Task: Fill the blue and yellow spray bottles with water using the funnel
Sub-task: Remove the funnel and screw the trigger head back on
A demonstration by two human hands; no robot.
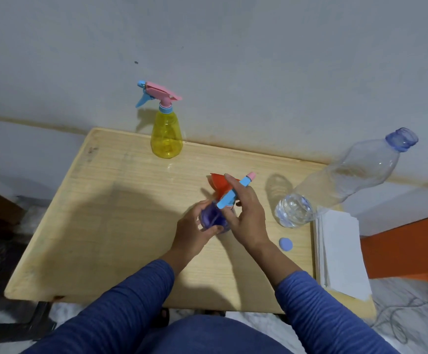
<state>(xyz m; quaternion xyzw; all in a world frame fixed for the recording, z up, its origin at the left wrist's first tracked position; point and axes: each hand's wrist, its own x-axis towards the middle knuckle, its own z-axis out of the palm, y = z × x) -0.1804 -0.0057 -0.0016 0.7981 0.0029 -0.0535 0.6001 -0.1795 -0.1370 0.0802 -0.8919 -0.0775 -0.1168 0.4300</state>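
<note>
The blue spray bottle [211, 217] stands near the middle of the wooden table [110, 226]. My left hand [195, 232] grips its body. My right hand [246, 213] holds its blue and pink spray head [236, 192] right over the bottle's neck. The red funnel [219, 186] lies just behind the bottle, partly hidden by the spray head and my fingers. The yellow spray bottle [166, 135], with its pink and blue spray head on, stands at the table's far edge by the wall.
A large clear water bottle [335, 182], uncapped and holding a little water, stands at the right. Its blue cap [285, 244] lies on the table near my right wrist. A stack of white paper [340, 254] sits at the right edge.
</note>
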